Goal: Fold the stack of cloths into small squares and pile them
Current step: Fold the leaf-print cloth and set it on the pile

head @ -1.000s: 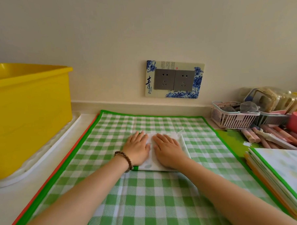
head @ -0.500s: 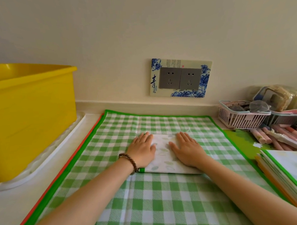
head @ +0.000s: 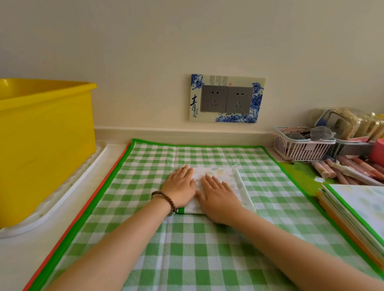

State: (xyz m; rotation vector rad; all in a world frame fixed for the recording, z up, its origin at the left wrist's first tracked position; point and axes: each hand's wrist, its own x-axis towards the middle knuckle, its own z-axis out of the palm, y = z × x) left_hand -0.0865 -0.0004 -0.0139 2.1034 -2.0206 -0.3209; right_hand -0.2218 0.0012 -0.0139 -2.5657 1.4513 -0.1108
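A small folded white cloth [head: 236, 183] with a faint leaf print and a green hem lies in the middle of a spread green-checked cloth [head: 191, 255]. My left hand [head: 180, 187], with a bead bracelet at the wrist, lies flat on the folded cloth's left part. My right hand [head: 217, 199] presses flat on its middle, fingers spread. Neither hand grips anything. A stack of flat cloths [head: 366, 221] with green and orange edges lies at the right edge.
A large yellow tub [head: 39, 141] stands on a white tray [head: 57, 204] at the left. At the back right sit a white basket [head: 301, 149], plastic containers and several pens [head: 350, 171]. A wall socket [head: 226, 98] is behind.
My right hand slid out to the cloth's right side half a second ago and has come back toward the middle, next to my left hand. The left hand stayed put.
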